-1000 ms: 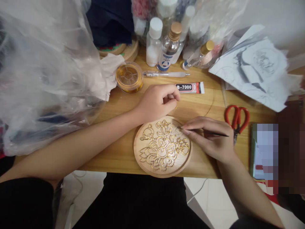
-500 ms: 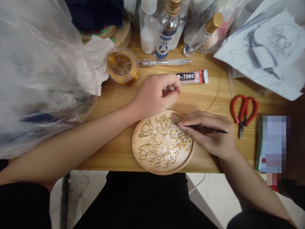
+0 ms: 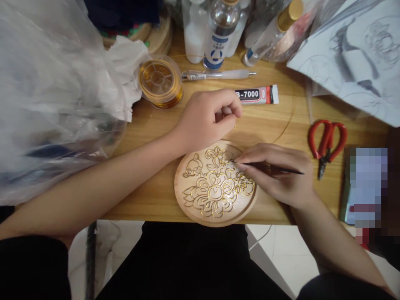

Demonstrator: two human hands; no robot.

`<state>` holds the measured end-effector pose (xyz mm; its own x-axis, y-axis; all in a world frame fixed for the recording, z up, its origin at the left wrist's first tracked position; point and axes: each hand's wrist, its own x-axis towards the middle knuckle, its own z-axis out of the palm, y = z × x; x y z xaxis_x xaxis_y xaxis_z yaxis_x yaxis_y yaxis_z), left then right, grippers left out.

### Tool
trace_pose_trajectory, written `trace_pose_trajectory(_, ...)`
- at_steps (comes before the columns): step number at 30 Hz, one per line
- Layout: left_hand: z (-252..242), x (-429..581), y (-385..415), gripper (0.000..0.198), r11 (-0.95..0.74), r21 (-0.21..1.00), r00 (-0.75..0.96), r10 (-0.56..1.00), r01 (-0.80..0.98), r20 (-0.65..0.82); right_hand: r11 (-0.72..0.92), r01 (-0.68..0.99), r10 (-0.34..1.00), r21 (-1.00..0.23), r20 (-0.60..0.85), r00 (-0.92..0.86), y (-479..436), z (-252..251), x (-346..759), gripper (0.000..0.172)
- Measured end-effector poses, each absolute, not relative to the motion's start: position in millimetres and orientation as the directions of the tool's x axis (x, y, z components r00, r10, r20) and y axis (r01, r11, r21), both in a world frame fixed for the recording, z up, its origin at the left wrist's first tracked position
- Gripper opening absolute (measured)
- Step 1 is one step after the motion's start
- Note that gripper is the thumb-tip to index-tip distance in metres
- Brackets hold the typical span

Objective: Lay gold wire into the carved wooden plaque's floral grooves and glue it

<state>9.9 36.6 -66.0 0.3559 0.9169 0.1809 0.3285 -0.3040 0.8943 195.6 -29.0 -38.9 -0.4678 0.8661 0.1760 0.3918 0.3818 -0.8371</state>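
A round wooden plate (image 3: 184, 204) lies at the table's front edge, with gold wire flowers (image 3: 215, 192) and scrolls on its face. In my right hand (image 3: 278, 171) is a pair of thin black tweezers (image 3: 271, 167), pinched between thumb and fingers. Their tips touch down at the pattern's upper right part. My left hand (image 3: 209, 116) rests by the plate's far rim, its fingers curled in. A small gold glint shows beneath its thumb; what the fingers hold, if anything, is hidden. A loose gold wire (image 3: 286, 127) curves over the table beyond my right hand.
Beyond my left hand are a spool of gold wire (image 3: 161, 81), a pen (image 3: 218, 75), a glue tube (image 3: 256, 95) and several bottles (image 3: 217, 46). Red-handled pliers (image 3: 326, 143), a phone (image 3: 364, 187) and sketch sheets (image 3: 350, 62) lie rightward. A plastic bag (image 3: 56, 104) fills the left.
The view has shifted slightly, so the things at the back sit higher and those at the right sit further right. Both hands keep nearly the same pose over the plate.
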Motion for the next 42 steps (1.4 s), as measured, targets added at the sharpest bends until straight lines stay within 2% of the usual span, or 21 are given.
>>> trace_pose_trajectory(34,-68,10,37,0.011,-0.331,0.883,0.373,0.906,0.333,0.199,0.391,0.441,0.877,-0.808,0.181,-0.445,-36,-39,194,0.012)
trace_pose_trajectory(38,-55,5,33,0.016,-0.460,0.775,0.439,0.859,0.433,0.264,0.408,0.442,0.871,-0.799,0.195,-0.452,-35,-39,194,0.008)
trace_pose_trajectory(42,-42,-11,18,0.021,-0.705,0.486,0.603,0.702,0.516,0.379,0.427,0.441,0.863,-0.790,0.210,-0.460,-34,-38,193,0.005)
